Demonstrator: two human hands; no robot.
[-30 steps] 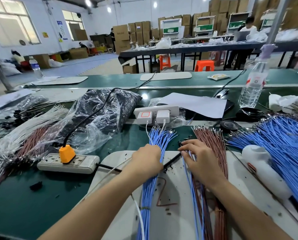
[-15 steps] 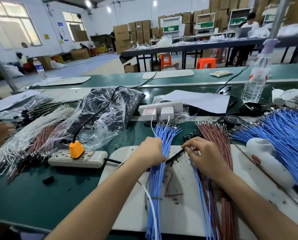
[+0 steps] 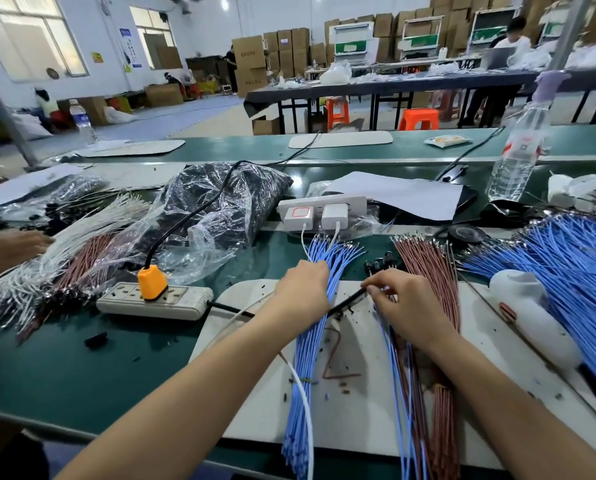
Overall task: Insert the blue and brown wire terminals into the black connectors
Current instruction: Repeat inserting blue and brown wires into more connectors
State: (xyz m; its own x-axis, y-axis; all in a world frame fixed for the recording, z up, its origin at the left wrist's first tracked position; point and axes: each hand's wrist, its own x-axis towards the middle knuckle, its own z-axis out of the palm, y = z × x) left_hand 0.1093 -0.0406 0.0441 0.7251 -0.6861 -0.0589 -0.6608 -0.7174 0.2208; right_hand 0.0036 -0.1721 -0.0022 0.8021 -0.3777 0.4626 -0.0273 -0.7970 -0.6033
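A fanned bundle of blue wires (image 3: 308, 344) lies on the white mat (image 3: 359, 410). My left hand (image 3: 303, 292) rests on its upper part with the fingers curled over the wires. A bundle of brown wires (image 3: 428, 268) lies to the right. A mixed strand of blue and brown wires (image 3: 411, 393) runs under my right hand (image 3: 405, 304). Its thumb and fingertips pinch together at a small dark piece, apparently a black connector. Several loose black connectors (image 3: 379, 263) sit on the green table just beyond the fingertips.
A power strip (image 3: 151, 299) with an orange plug lies at the left, and its black cable (image 3: 345, 301) passes between my hands. Behind are chargers (image 3: 321, 213) and a plastic bag (image 3: 220, 206). At the right are a large blue wire heap (image 3: 566, 271), a white tool (image 3: 525, 313) and a water bottle (image 3: 514, 157). Another person's hand (image 3: 5, 247) is at the left edge.
The view has shifted a little toward the table. My hands have stayed at the two bundles, the left creeping slightly up the blue wires. Another person's hand came into view at the left.
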